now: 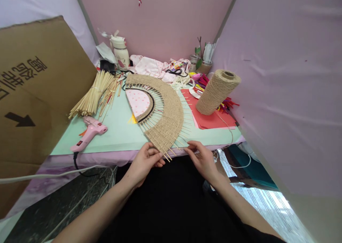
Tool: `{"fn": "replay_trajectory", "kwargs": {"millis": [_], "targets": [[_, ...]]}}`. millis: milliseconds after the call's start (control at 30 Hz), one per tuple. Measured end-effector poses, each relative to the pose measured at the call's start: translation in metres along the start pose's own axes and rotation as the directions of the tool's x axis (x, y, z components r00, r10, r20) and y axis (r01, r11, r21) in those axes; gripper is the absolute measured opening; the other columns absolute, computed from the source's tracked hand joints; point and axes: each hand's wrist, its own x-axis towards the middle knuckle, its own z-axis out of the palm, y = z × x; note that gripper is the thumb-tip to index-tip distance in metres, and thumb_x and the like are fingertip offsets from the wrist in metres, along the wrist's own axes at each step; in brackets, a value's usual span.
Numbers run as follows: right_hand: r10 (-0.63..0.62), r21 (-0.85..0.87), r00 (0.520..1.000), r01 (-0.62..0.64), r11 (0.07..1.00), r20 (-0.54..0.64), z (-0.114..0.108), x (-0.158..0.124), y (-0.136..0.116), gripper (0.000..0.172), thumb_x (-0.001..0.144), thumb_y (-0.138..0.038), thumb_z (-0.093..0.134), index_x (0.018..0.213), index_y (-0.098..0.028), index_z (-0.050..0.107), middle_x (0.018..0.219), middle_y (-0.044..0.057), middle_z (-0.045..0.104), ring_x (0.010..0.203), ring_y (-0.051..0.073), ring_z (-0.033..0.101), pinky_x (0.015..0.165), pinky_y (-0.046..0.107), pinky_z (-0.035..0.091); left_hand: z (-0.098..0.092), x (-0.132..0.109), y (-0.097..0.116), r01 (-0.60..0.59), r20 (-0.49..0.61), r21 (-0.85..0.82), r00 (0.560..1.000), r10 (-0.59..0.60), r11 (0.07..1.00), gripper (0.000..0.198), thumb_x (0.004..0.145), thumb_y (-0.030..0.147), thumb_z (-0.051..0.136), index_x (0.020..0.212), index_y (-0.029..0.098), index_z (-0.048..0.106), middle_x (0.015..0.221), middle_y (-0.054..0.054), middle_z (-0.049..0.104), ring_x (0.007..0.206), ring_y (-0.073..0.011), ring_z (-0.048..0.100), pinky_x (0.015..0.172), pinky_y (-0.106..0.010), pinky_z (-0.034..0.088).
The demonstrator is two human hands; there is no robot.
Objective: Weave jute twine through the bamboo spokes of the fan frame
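A half-round woven fan (173, 111) of tan twine and thin sticks lies on the pale green table top, its near corner reaching over the front edge. Pink dotted cloth (139, 102) fills its inner part, bordered by a black band. My left hand (145, 164) is closed on that near corner, thumb on top. Just right of the bare stick ends, my right hand (201, 159) has thumb and forefinger pinched together; what is between them, if anything, is too small to make out. A strand from the twine spool (217, 93) runs down toward this hand.
A pink glue gun (89, 132) and a bundle of sticks (93, 93) lie at left, beside a large cardboard box (40, 93). Red paper sheets (211, 122) lie under the spool. A cream bottle (120, 52) stands behind. White cables (53, 177) hang below the table edge.
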Motion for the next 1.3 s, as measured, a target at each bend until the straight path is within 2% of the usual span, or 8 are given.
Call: {"fn": "replay_trajectory", "kwargs": {"millis": [233,333,467,533,833,967,1100,1300], "targets": [[0.011,-0.016,0.996,-0.010,1.000,0.093,-0.013,-0.003,-0.005,0.013,0.089,-0.031,0.054,0.087,-0.021,0.062,0.082,0.005,0.069,0.074,0.018,0.064,0.070,0.031,0.050,-0.001,0.001,0.002,0.002,0.004,-0.034,1.000,-0.002,0.999,0.038,0.070,0.035,0.074,0.092,0.017,0.049,0.069,0.002,0.061,0.063,-0.0117,0.063,0.060,-0.024,0.050],[0.011,-0.003,0.971,-0.010,1.000,0.240,-0.016,-0.001,-0.009,0.012,0.088,-0.025,0.054,0.080,-0.021,0.062,0.078,0.003,0.067,0.072,0.017,0.061,0.069,0.029,0.047,-0.001,0.001,0.001,-0.005,0.001,-0.026,1.000,0.005,1.000,0.037,0.070,0.033,0.074,0.093,0.016,0.050,0.069,0.002,0.061,0.063,-0.0111,0.062,0.060,-0.023,0.049],[-0.034,0.128,0.783,-0.058,0.990,0.621,-0.024,-0.001,-0.027,0.011,0.085,-0.018,0.053,0.077,-0.020,0.061,0.072,-0.002,0.064,0.065,0.013,0.056,0.063,0.024,0.044,0.002,0.001,0.002,-0.007,-0.011,-0.026,1.000,0.007,1.000,0.036,0.069,0.031,0.074,0.092,0.016,0.050,0.069,0.002,0.061,0.062,-0.0099,0.061,0.058,-0.021,0.047],[-0.073,0.191,0.714,-0.087,0.978,0.697,-0.026,-0.001,-0.038,0.011,0.085,-0.018,0.052,0.079,-0.020,0.061,0.075,-0.002,0.064,0.066,0.012,0.056,0.065,0.023,0.044,0.004,0.001,0.004,-0.016,-0.021,-0.019,1.000,0.015,1.000,0.036,0.068,0.032,0.075,0.091,0.016,0.051,0.068,0.002,0.060,0.060,-0.0094,0.060,0.054,-0.019,0.044],[0.109,0.422,0.780,-0.444,0.790,0.616,0.003,0.000,-0.056,0.023,0.078,-0.035,0.066,0.092,-0.018,0.058,0.082,0.001,0.065,0.073,0.013,0.058,0.070,0.026,0.048,0.002,0.003,0.004,-0.068,-0.006,0.036,0.998,0.069,0.997,0.034,0.072,0.038,0.070,0.091,0.017,0.051,0.064,0.006,0.054,0.047,-0.0042,0.047,0.040,-0.016,0.025],[0.198,0.521,0.743,-0.607,0.600,0.639,0.016,-0.003,-0.054,0.026,0.079,-0.039,0.065,0.089,-0.017,0.056,0.074,0.000,0.065,0.061,0.010,0.054,0.060,0.023,0.042,0.000,0.003,0.002,-0.051,-0.030,0.045,0.998,0.052,0.998,0.036,0.072,0.040,0.070,0.093,0.017,0.051,0.063,0.006,0.054,0.044,-0.0034,0.043,0.039,-0.016,0.022],[0.243,0.581,0.732,-0.663,0.472,0.636,0.027,-0.004,-0.054,0.031,0.078,-0.045,0.066,0.087,-0.016,0.056,0.057,-0.007,0.046,0.047,0.005,0.033,0.045,0.019,0.023,0.001,0.005,0.001,-0.048,-0.009,0.058,0.999,0.048,0.997,0.038,0.072,0.040,0.070,0.094,0.017,0.049,0.062,0.006,0.052,0.043,-0.0031,0.041,0.039,-0.015,0.020],[0.315,0.594,0.738,-0.670,0.445,0.596,0.037,-0.005,-0.054,0.037,0.078,-0.051,0.065,0.075,-0.017,0.050,0.055,-0.009,0.032,0.045,0.005,0.021,0.042,0.021,0.015,0.002,0.005,-0.003,-0.073,0.019,0.117,0.997,0.071,0.990,0.036,0.075,0.038,0.067,0.098,0.017,0.048,0.069,0.004,0.056,0.046,-0.0042,0.044,0.039,-0.016,0.022]]}}
